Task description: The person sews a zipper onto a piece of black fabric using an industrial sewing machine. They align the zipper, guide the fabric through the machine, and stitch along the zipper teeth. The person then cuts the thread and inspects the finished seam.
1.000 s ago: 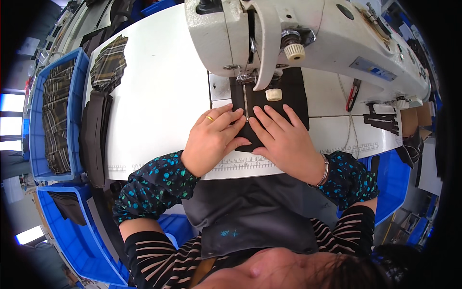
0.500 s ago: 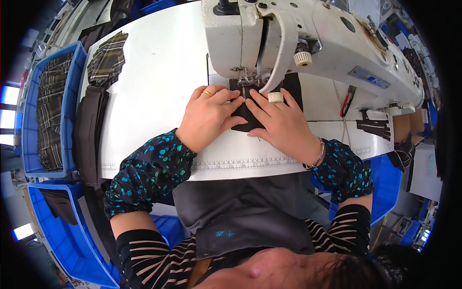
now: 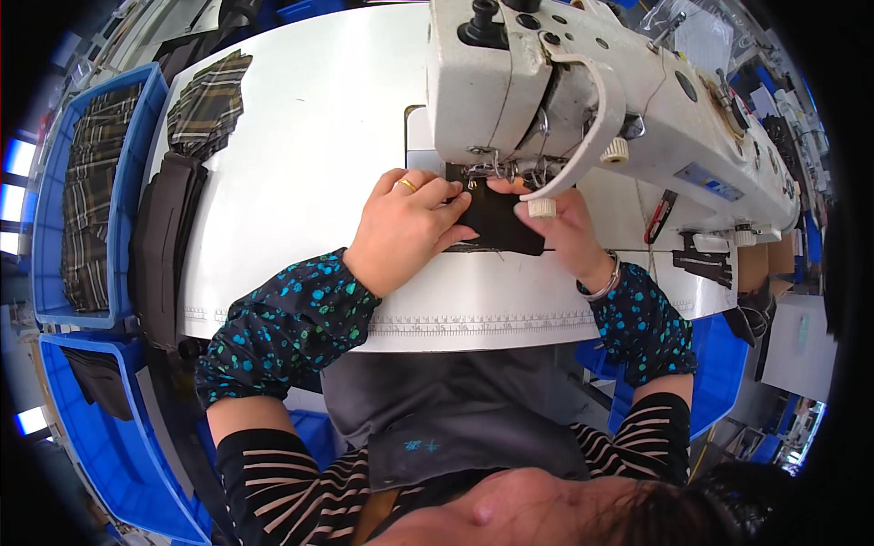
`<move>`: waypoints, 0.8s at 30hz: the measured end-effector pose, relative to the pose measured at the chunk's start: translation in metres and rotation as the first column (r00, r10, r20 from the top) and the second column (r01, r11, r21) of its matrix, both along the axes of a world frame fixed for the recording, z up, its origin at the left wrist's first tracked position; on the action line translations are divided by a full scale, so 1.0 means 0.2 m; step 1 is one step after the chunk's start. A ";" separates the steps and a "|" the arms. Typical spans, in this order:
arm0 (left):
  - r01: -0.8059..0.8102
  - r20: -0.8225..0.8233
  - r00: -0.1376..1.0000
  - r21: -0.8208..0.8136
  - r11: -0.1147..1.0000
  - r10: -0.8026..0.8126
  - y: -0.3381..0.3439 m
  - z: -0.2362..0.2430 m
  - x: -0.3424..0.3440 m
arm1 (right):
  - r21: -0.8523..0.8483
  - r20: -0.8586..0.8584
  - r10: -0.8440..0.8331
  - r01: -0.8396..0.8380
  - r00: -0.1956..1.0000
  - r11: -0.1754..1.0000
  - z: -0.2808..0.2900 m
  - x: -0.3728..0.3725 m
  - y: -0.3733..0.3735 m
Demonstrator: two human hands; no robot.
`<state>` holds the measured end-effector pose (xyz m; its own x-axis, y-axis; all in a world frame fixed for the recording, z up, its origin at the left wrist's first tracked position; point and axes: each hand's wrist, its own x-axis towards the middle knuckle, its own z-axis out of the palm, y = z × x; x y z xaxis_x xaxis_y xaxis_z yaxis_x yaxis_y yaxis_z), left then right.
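A small piece of black fabric (image 3: 501, 223) lies under the needle area of a white sewing machine (image 3: 473, 91), its near edge slanting down to the right. My left hand (image 3: 396, 227) grips the fabric's left side, bent fingers close to the presser foot (image 3: 475, 176) and thumb lower down. On the other side, my right hand (image 3: 575, 235) holds the fabric's right edge between thumb and fingers, with the index finger reaching in near the foot. The curved white guard arm (image 3: 596, 136) and its cream knob (image 3: 542, 208) hide part of the right fingers.
On the table's left lie plaid pieces (image 3: 209, 109) and a stack of dark fabric (image 3: 168, 246). A blue bin (image 3: 137, 164) beside it holds more plaid. A red cutter (image 3: 661, 217) and black pieces (image 3: 701, 264) lie at right. A ruler strip (image 3: 473, 325) runs along the front.
My right hand has gone from lying spread over the fabric to gripping its right edge. The fabric has turned, and my left hand stays beside the foot. The whole view has shifted slightly.
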<state>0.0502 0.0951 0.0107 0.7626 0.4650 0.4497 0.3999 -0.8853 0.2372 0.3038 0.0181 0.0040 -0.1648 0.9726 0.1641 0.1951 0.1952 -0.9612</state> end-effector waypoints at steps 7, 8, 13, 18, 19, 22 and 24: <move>-0.024 -0.005 1.000 0.003 1.000 0.024 -0.01 0.01 0.00 | -0.182 -0.301 -0.067 0.012 0.951 0.983 -0.06 0.08 -0.01; -0.031 -0.010 0.999 0.003 1.000 0.031 -0.01 0.01 0.00 | -0.215 -0.219 -0.074 0.026 0.973 0.976 0.01 0.03 0.00; -0.020 -0.025 0.999 -0.025 0.999 0.019 -0.01 0.01 0.00 | -0.160 -0.067 -0.031 0.020 0.997 0.987 0.04 0.00 0.04; -0.009 -0.055 0.998 0.008 1.000 0.010 -0.01 0.00 -0.01 | -0.242 -0.541 -0.099 -0.042 0.835 0.969 0.03 0.04 0.04; -0.001 -0.045 0.999 0.011 1.000 0.001 -0.01 0.00 -0.01 | -0.263 -0.545 -0.142 -0.007 0.826 0.965 -0.02 0.06 0.03; 0.011 -0.044 0.999 0.011 1.000 -0.010 -0.01 -0.01 0.00 | -0.213 -0.306 -0.146 0.081 0.941 0.974 -0.12 0.09 0.03; 0.000 -0.049 0.999 0.012 1.000 0.001 -0.01 -0.01 -0.01 | -0.022 0.271 -0.040 0.047 0.962 0.999 0.02 0.00 0.03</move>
